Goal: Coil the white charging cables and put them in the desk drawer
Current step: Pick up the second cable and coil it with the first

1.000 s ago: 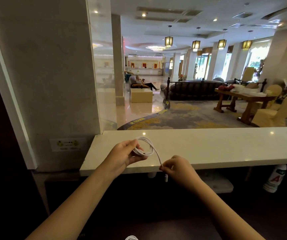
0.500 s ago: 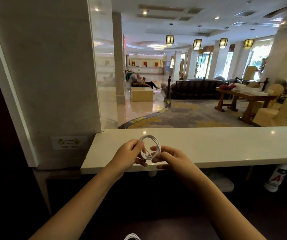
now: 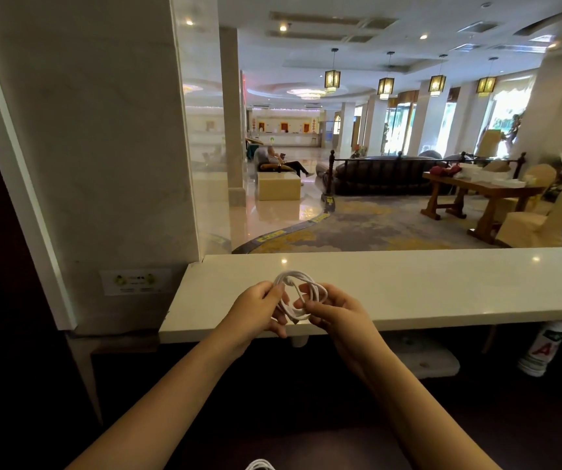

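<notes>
A white charging cable (image 3: 298, 290) is wound into a small coil, held up in front of the pale counter's near edge. My left hand (image 3: 257, 308) pinches the coil's left side. My right hand (image 3: 335, 312) grips its lower right side, with the cable's end at its fingertips. Another white cable (image 3: 260, 465) peeks in at the bottom edge of the view, mostly cut off. No drawer is visible; the space under the counter is dark.
The pale stone counter (image 3: 408, 283) runs from the centre to the right. A marble pillar (image 3: 103, 147) stands at the left. A white bottle with a red label (image 3: 540, 349) and a pale shelf (image 3: 422, 356) sit below the counter. A lobby lies beyond.
My right hand rose from the hanging cable end to the coil and now grips it. The straight tail has been wound in, so the cable forms a full loop between both hands.
</notes>
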